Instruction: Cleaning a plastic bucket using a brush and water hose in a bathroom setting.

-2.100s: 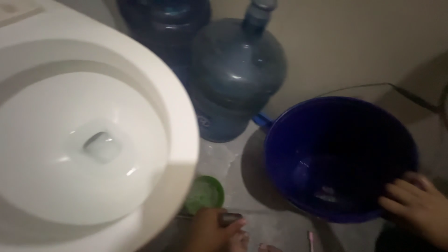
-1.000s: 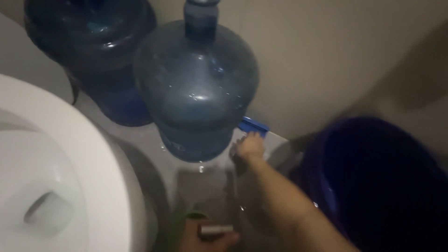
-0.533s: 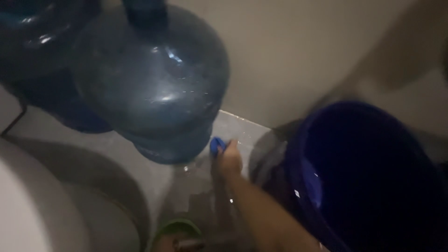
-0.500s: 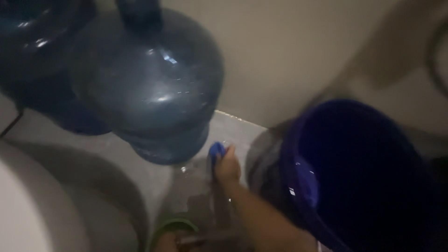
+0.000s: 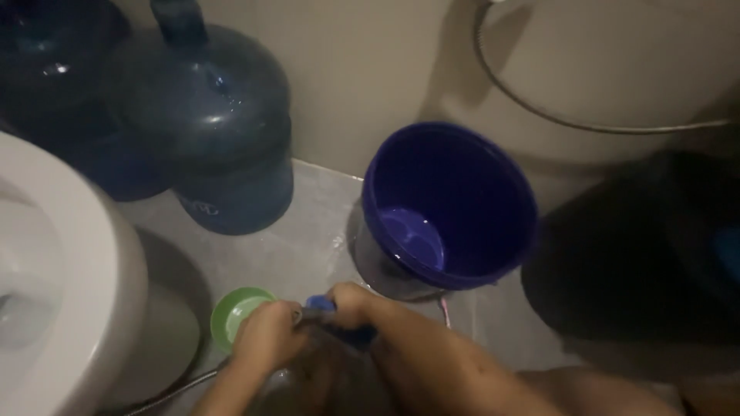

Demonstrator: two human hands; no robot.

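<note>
A small blue object (image 5: 320,303) sits low in the head view, pinched between both hands; the right hand (image 5: 351,303) closes on it, the left hand (image 5: 266,337) grips a dim thing just below, what exactly I cannot tell; a green bowl (image 5: 235,312) lies beside on the wet floor (image 5: 293,250), the blue bucket (image 5: 451,204) near; wet fingers could let it slip.
</note>
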